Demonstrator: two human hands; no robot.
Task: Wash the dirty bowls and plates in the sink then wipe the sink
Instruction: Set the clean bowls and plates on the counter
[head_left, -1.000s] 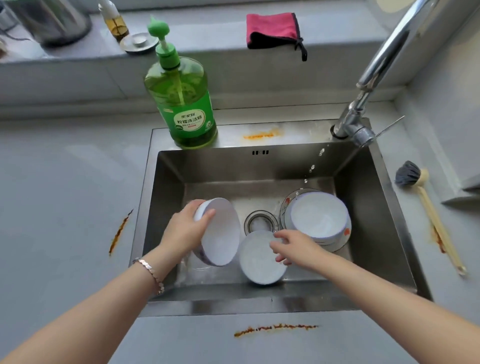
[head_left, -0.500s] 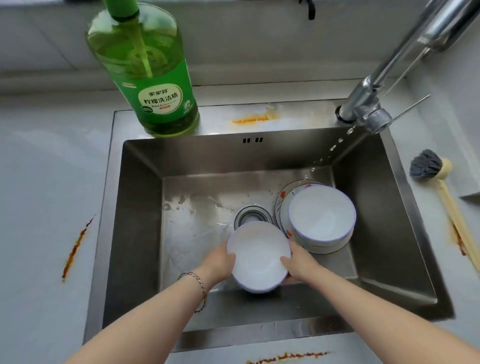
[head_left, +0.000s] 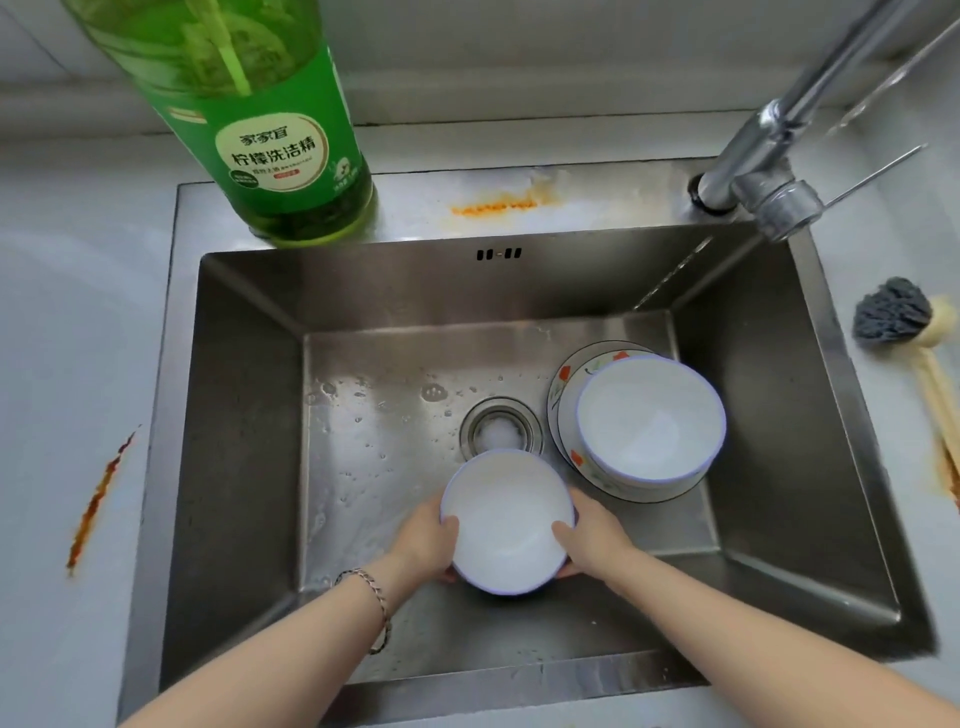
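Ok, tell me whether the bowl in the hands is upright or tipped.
Upright: the bowl shows its white inside, mouth facing up.

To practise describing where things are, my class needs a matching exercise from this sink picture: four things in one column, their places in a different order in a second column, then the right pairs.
Things
1. green detergent bottle
2. dish brush
3. flowered plate
4. bowl nearest the person

Places
A. in the sink, under another white bowl
B. on the counter, right of the sink
C. gripped between the left hand and the right hand
D. on the sink's back ledge, at the left

Pairs: 1-D, 2-B, 3-A, 4-C
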